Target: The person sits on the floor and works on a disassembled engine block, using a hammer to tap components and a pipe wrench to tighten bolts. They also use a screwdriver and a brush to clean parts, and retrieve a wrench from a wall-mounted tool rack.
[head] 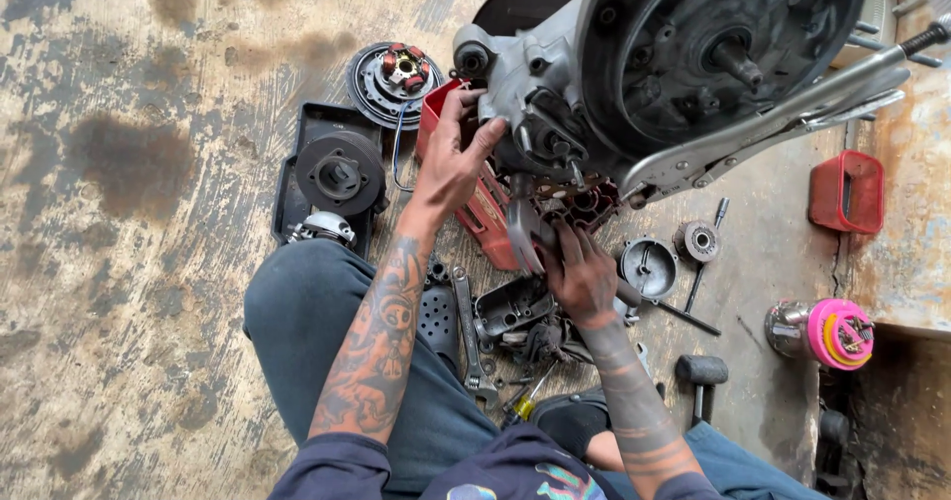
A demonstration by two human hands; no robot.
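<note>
While the engine case (634,74) fills the upper centre and right of the frame, the left hand (454,159) rests on its left edge with fingers spread wide and lying flat against the metal, wrapped round nothing. The right hand (580,272) reaches up under the case's lower edge in the middle of the frame, fingertips curled in among the parts there; whether they pinch anything I cannot tell. Locking pliers (763,123) are clamped onto the case and jut toward the upper right. Below the hands the floor is crowded: a wrench (470,332), a grey cover (511,305) and a round housing (646,266) lie close together. The stained concrete floor (129,163) on the left lies open, and a red tray (847,192) sits near the right edge.
</note>
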